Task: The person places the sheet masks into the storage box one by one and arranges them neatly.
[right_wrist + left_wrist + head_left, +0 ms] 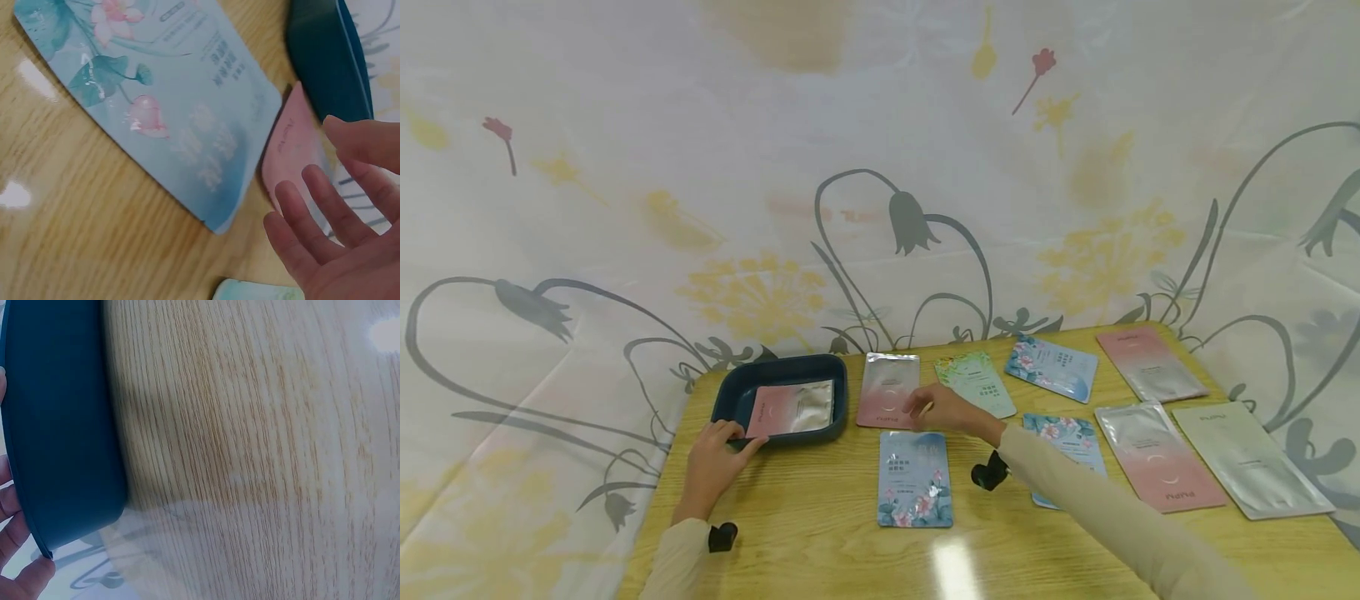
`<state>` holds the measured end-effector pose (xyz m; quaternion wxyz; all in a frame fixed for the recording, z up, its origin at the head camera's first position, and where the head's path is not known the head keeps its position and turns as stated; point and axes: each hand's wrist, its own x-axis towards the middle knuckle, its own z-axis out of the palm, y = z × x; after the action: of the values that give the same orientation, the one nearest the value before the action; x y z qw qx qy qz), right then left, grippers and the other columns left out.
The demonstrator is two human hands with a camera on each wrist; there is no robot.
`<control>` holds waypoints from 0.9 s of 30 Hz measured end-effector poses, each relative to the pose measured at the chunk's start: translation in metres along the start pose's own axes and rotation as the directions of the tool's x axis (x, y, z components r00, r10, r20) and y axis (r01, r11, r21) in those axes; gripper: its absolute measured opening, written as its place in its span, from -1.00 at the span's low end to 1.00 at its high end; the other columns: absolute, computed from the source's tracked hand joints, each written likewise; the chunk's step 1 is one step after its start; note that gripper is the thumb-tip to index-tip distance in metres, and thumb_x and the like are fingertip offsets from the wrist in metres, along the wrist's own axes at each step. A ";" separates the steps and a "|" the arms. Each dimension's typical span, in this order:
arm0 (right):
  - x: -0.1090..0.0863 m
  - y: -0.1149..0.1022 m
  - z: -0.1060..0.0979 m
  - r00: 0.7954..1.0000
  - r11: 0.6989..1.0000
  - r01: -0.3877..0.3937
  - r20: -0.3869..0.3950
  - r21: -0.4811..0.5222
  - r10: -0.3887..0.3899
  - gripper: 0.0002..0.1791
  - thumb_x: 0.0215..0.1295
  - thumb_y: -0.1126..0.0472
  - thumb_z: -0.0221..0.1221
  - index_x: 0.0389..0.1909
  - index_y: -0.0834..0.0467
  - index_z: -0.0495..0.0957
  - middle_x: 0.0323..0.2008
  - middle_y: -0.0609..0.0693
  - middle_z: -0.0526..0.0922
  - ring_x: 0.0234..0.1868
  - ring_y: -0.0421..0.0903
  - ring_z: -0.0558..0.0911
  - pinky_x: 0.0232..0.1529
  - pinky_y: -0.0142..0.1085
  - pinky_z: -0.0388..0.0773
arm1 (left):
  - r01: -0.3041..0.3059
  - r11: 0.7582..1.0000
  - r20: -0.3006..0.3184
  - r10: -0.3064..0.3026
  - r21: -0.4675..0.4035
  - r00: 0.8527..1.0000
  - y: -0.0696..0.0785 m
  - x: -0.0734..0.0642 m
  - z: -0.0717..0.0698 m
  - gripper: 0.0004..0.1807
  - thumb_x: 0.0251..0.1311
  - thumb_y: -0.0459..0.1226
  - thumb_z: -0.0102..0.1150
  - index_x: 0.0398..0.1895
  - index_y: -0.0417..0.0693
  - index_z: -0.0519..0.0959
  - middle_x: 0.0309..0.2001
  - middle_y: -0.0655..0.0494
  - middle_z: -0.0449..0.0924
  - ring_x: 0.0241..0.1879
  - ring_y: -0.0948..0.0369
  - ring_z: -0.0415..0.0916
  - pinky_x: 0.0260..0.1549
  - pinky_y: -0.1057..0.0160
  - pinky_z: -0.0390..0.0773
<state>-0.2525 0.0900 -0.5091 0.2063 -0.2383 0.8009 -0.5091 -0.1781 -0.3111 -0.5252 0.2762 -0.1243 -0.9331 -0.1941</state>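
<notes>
My left hand (713,462) grips the front left corner of a dark blue tray (837,379), its fingertips over the rim. In the left wrist view, the tray's side wall (62,425) hides part of those fingers. Inside the tray lies a pink and silver sheet mask packet (775,410). My right hand (947,410) is over the lower edge of another pink and silver packet (887,383), right of the tray. In the right wrist view its fingers are spread and slightly bent, holding nothing. Just in front lies a blue flowered packet (913,479).
Right of the right hand are a green packet (977,379), two blue packets (1052,367), two pink and silver ones (1150,362), and a pale green and silver one (1251,458). A flower-printed cloth (880,167) hangs behind the wooden table (797,517).
</notes>
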 end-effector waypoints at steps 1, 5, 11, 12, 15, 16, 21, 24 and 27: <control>0.000 0.003 0.001 1.000 1.000 -0.004 -0.003 0.004 0.004 -0.71 0.05 0.46 0.27 -0.16 0.39 0.55 -0.22 0.25 0.60 -0.25 -0.04 0.58 -0.26 -0.22 0.53 | 0.004 1.000 0.003 -0.004 0.000 1.000 0.000 0.000 0.000 -0.63 -0.29 -0.20 0.56 -0.57 -0.18 0.51 -0.50 -0.01 0.46 -0.46 0.11 0.31 -0.42 0.06 0.40; -0.001 0.014 0.007 0.999 0.999 -0.032 -0.029 -0.006 0.032 -0.72 0.00 0.45 0.33 -0.21 0.37 0.57 -0.26 0.21 0.61 -0.30 -0.09 0.58 -0.29 -0.24 0.54 | 0.015 1.000 0.010 -0.015 0.002 1.000 0.001 0.000 -0.001 -0.63 -0.28 -0.19 0.55 -0.57 -0.16 0.51 -0.50 0.01 0.45 -0.45 0.13 0.30 -0.42 0.07 0.41; -0.001 0.023 0.016 0.996 0.997 -0.025 -0.086 -0.077 0.018 -0.76 -0.02 0.44 0.36 -0.28 0.30 0.60 -0.29 0.11 0.63 -0.25 -0.06 0.58 -0.22 -0.22 0.52 | 0.012 1.000 0.009 -0.012 -0.004 1.000 0.001 0.000 -0.001 -0.63 -0.29 -0.19 0.55 -0.56 -0.17 0.52 -0.50 0.00 0.46 -0.45 0.12 0.31 -0.41 0.05 0.42; -0.001 0.023 0.017 0.995 0.996 -0.023 -0.094 -0.087 0.015 -0.76 -0.04 0.44 0.37 -0.29 0.30 0.60 -0.30 0.10 0.63 -0.26 -0.06 0.58 -0.22 -0.21 0.52 | 0.011 1.000 0.008 -0.011 -0.004 1.000 0.001 -0.001 -0.001 -0.63 -0.29 -0.19 0.55 -0.56 -0.18 0.52 -0.50 0.00 0.46 -0.46 0.12 0.31 -0.41 0.05 0.42; -0.001 0.022 0.021 0.994 0.994 -0.033 -0.111 -0.107 0.021 -0.74 -0.10 0.45 0.41 -0.33 0.29 0.60 -0.32 0.08 0.62 -0.27 -0.05 0.57 -0.21 -0.21 0.52 | 0.014 1.000 0.012 -0.014 -0.004 1.000 0.000 0.000 -0.001 -0.63 -0.27 -0.17 0.55 -0.56 -0.18 0.53 -0.49 -0.01 0.47 -0.45 0.11 0.31 -0.40 0.05 0.42; -0.001 0.021 0.023 0.993 0.992 -0.040 -0.114 -0.117 0.026 -0.72 -0.13 0.46 0.42 -0.34 0.28 0.60 -0.32 0.07 0.62 -0.28 -0.05 0.57 -0.21 -0.21 0.51 | 0.017 1.000 0.014 -0.017 -0.004 1.000 0.000 0.000 0.000 -0.63 -0.26 -0.17 0.55 -0.56 -0.18 0.52 -0.49 0.00 0.46 -0.45 0.10 0.32 -0.40 0.05 0.42; -0.002 0.024 0.029 0.993 0.982 -0.037 -0.117 -0.185 0.015 -0.65 -0.27 0.53 0.43 -0.37 0.24 0.60 -0.38 0.03 0.59 -0.34 -0.08 0.51 -0.26 -0.23 0.49 | 0.029 1.000 0.026 -0.029 -0.004 0.999 -0.001 -0.001 0.001 -0.62 -0.23 -0.14 0.54 -0.55 -0.18 0.53 -0.49 -0.01 0.47 -0.44 0.05 0.35 -0.39 0.04 0.42; -0.002 0.026 0.032 0.993 0.976 -0.028 -0.117 -0.217 0.002 -0.63 -0.28 0.55 0.43 -0.38 0.22 0.59 -0.40 0.00 0.57 -0.36 -0.09 0.48 -0.29 -0.24 0.47 | 0.033 0.999 0.028 -0.033 -0.005 0.999 -0.001 -0.001 0.001 -0.62 -0.23 -0.14 0.54 -0.55 -0.17 0.53 -0.48 -0.02 0.47 -0.44 0.05 0.35 -0.39 0.04 0.42; -0.002 0.025 0.034 0.994 0.973 -0.037 -0.113 -0.226 0.012 -0.64 -0.27 0.55 0.42 -0.39 0.21 0.58 -0.41 0.00 0.54 -0.37 -0.09 0.44 -0.31 -0.25 0.44 | 0.034 0.999 0.023 -0.033 -0.010 0.999 -0.001 -0.001 0.001 -0.62 -0.23 -0.14 0.54 -0.55 -0.18 0.53 -0.48 -0.02 0.48 -0.44 0.06 0.35 -0.40 0.04 0.42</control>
<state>-0.2357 0.0759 -0.5449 0.1394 -0.2218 0.8670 -0.4239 -0.1780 -0.3122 -0.5268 0.2615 -0.1122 -0.9371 -0.2020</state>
